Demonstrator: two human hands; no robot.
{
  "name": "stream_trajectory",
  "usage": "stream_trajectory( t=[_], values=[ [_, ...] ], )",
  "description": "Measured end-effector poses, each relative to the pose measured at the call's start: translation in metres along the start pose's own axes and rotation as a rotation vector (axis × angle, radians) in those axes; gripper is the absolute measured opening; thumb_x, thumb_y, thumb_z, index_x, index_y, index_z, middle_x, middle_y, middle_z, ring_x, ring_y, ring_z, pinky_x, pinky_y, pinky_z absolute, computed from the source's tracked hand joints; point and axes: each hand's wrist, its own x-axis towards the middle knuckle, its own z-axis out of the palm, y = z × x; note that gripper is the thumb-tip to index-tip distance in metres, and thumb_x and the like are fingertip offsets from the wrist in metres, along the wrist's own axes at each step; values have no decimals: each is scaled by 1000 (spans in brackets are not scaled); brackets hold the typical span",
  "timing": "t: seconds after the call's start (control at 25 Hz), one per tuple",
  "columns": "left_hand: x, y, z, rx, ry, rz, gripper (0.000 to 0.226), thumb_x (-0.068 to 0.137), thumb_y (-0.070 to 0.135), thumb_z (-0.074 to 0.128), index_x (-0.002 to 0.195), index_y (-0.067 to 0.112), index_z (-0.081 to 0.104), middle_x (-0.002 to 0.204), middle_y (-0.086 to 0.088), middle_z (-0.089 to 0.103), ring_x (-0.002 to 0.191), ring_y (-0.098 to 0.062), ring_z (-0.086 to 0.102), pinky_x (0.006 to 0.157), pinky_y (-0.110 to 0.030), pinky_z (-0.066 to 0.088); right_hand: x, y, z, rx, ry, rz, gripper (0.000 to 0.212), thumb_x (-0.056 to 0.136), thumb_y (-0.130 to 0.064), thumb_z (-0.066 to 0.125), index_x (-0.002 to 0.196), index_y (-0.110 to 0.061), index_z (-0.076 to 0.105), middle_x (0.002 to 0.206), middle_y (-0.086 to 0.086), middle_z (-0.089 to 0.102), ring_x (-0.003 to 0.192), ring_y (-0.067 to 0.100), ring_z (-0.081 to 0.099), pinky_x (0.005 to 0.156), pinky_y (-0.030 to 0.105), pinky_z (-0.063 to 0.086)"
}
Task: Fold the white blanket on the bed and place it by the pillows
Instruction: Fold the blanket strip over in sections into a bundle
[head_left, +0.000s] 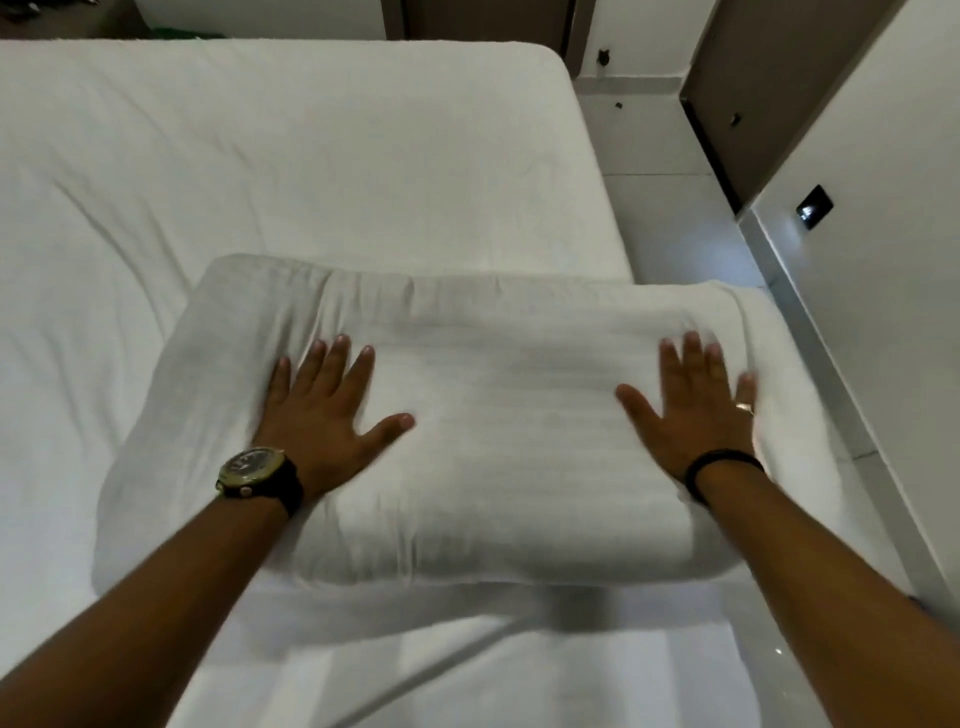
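Two hands flat, fingers spread, pressing the folded white blanket (457, 426) at the bed's (260, 156) near right corner: left hand (324, 410), right hand (696, 410). Long axis runs left-right; neither nearer. No pillows visible

No readable text, labels, brands or numbers anywhere. Round gold-rimmed dark-faced wristwatch (253, 470) on the left wrist has dial markings, too small and blurred to read. Small black square wall plate (814, 207) on the white wall at right shows a glare spot, no legible sign.
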Motion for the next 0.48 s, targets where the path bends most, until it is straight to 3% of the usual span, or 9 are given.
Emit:
stream_trajectory(
  t=[0.08, 0.2, 0.28, 0.36, 0.4, 0.48],
  values=[
    [-30, 13, 13, -60, 68, -5, 104, 72, 94, 15, 155, 33, 0, 164, 1, -7, 150, -19, -12, 120, -50, -8, -43, -17, 8, 109, 37, 56, 100, 76, -83, -2, 156, -24, 14, 164, 7, 0, 150, 31, 0, 116, 62, -1],
    [-79, 37, 28, -107, 2, 30, 112, 65, 98, 25, 155, 35, 6, 165, 1, -1, 151, -21, -6, 120, -49, -4, -117, -58, 27, 148, 98, -257, 84, 84, -75, 22, 153, -27, 21, 163, 10, 7, 150, 34, 4, 116, 60, -6],
    [-73, 31, 15, -57, -46, -2, 110, 61, 99, 25, 151, 36, 24, 163, -1, 17, 150, -23, 13, 118, -49, 10, -145, -50, 28, 324, 241, -244, 74, 87, -64, 40, 146, -18, 42, 157, 18, 28, 145, 38, 24, 117, 57, 14],
    [-34, 34, -20, -74, 60, -5, 95, 64, 97, 27, 128, 33, 54, 139, -7, 53, 128, -31, 48, 100, -49, 38, -180, -40, 31, 728, 435, 80, 67, 82, -62, 58, 130, -16, 58, 134, 16, 51, 124, 38, 50, 106, 52, 39],
    [-7, 38, -37, -87, 173, 33, 87, 66, 96, 30, 114, 29, 61, 122, -9, 62, 113, -34, 57, 88, -47, 46, -193, -48, 29, 1026, 426, 391, 75, 73, -70, 65, 127, -18, 56, 124, 13, 54, 112, 34, 56, 97, 50, 47],
    [51, 62, -62, -126, 310, 176, 87, 68, 93, 36, 114, 23, 61, 120, -11, 63, 112, -35, 58, 88, -47, 48, -206, -83, 21, 1756, 138, 1017, 92, 58, -72, 71, 129, -16, 54, 115, 13, 59, 99, 29, 62, 80, 45, 54]
  ],
)
